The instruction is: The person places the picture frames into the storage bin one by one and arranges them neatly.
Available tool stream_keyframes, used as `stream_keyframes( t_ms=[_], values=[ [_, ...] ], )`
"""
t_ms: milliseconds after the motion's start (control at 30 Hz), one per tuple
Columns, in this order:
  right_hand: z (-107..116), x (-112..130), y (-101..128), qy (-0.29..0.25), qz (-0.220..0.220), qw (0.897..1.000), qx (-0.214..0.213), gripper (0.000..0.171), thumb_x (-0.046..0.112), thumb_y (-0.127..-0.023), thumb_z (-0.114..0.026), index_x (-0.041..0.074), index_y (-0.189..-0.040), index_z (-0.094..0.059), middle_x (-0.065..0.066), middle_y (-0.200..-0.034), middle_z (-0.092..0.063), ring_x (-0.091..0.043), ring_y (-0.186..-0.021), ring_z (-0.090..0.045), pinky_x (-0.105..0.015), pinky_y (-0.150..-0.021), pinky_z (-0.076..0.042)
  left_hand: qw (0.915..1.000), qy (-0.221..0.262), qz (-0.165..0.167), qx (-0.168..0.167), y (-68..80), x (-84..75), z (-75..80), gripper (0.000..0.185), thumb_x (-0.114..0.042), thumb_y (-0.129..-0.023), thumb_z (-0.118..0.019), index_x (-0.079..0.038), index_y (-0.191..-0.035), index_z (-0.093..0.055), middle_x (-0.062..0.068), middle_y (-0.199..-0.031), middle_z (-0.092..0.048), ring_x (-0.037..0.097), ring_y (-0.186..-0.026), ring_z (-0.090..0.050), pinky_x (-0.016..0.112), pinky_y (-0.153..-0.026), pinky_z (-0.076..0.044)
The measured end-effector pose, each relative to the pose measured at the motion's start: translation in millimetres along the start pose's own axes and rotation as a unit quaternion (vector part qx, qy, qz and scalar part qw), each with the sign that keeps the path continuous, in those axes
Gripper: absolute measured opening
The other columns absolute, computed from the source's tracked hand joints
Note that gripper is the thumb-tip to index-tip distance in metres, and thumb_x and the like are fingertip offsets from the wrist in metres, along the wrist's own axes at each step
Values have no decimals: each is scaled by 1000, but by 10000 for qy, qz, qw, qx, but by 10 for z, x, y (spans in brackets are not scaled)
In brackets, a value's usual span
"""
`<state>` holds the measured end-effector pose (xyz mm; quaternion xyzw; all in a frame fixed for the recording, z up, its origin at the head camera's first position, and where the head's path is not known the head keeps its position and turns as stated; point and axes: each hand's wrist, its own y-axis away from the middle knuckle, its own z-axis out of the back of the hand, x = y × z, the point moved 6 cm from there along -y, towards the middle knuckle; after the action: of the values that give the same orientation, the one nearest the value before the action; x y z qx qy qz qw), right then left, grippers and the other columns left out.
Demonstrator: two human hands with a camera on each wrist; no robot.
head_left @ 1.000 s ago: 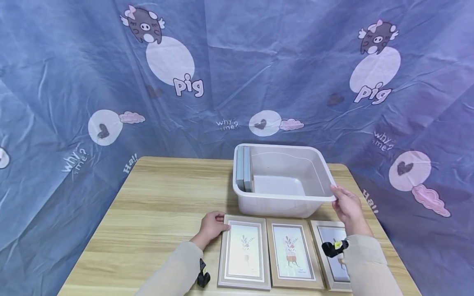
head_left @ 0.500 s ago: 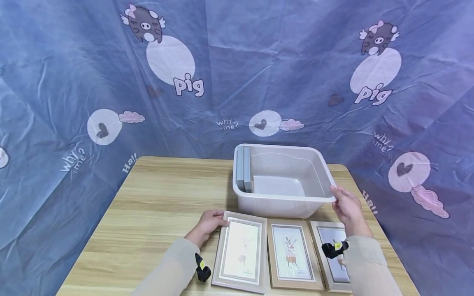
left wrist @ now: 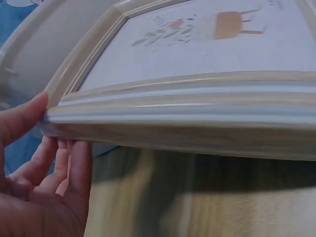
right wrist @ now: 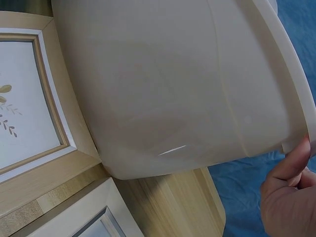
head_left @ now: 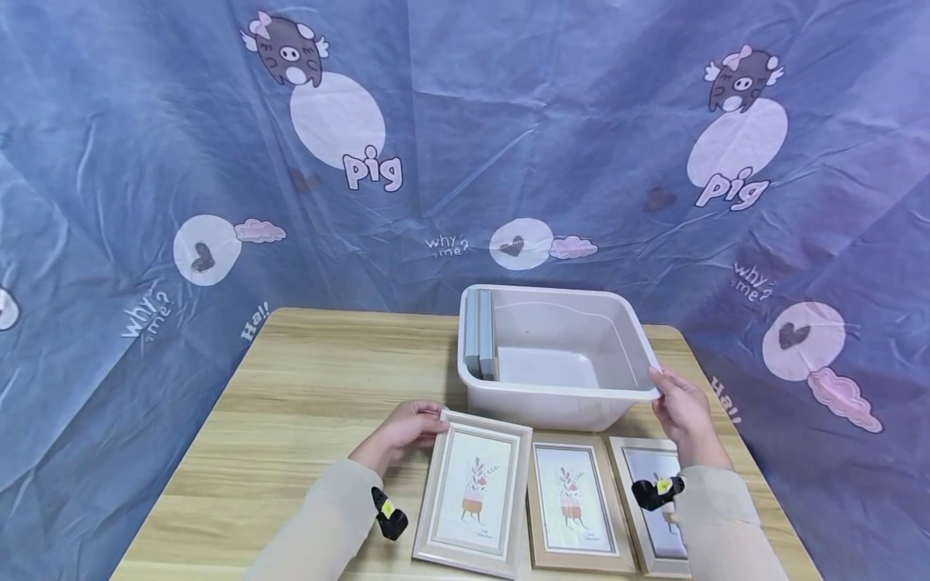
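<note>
My left hand (head_left: 407, 432) pinches the top-left corner of a beige picture frame (head_left: 475, 492), thumb on the front and fingers beneath. In the left wrist view the picture frame (left wrist: 163, 106) is tilted, its long edge raised over the table with a shadow below. Its print shows a plant in an orange pot on legs. My right hand (head_left: 683, 407) grips the front-right corner of a whitish plastic tub (head_left: 552, 407) by the rim. The right wrist view shows the thumb against the tub's rim (right wrist: 291, 74). Two blue-grey frame-like pieces (head_left: 479, 335) stand on edge along the tub's left inside wall.
A tan picture frame (head_left: 577, 504) lies flat right of the held one. Further right, a whitish picture frame (head_left: 647, 504) is partly covered by my right forearm. The wooden table (head_left: 312, 379) ends at a blue patterned cloth (head_left: 450, 121) behind and on both sides.
My left hand has raised and tilted the left picture frame off the table, its lower end swinging a little left. My right hand stays on the tub's rim.
</note>
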<state>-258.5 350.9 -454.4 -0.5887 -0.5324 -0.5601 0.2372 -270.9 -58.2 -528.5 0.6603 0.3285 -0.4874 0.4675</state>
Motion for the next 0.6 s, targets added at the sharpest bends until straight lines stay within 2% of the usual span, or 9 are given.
stream_keyframes(
  t_ms=[233,300,433,600],
  values=[
    [26,5,8,-25,-10,10000,-23,10,20,-74,-67,22,-80,-61,4,-79,-56,-4,-55,-46,-14,-44,-42,9964,93,-120,834,89,-176,-52,30,2,-72,-63,1,-98,-50,9,-81,-61,21,-69,-60,39,-65,-50],
    [37,6,7,-30,-23,10000,-23,10,20,-73,-68,22,-81,-61,4,-79,-56,-4,-55,-46,-14,-44,-42,9949,11,-156,999,164,-289,-89,30,4,-72,-62,3,-99,-48,11,-80,-61,21,-68,-60,41,-65,-50],
    [56,6,5,-43,-16,10000,20,8,20,-74,-67,23,-80,-62,4,-77,-56,-4,-54,-46,-15,-44,-42,9929,-125,-297,1145,229,-432,-130,32,4,-71,-63,1,-98,-48,11,-78,-60,20,-66,-59,41,-63,-50],
    [80,6,2,-71,-8,10000,48,8,19,-74,-67,22,-79,-62,3,-75,-56,-4,-53,-46,-14,-43,-42,9905,-225,-668,1185,273,-631,-177,32,4,-71,-64,1,-98,-47,11,-79,-59,20,-69,-58,41,-64,-50]
  ],
)
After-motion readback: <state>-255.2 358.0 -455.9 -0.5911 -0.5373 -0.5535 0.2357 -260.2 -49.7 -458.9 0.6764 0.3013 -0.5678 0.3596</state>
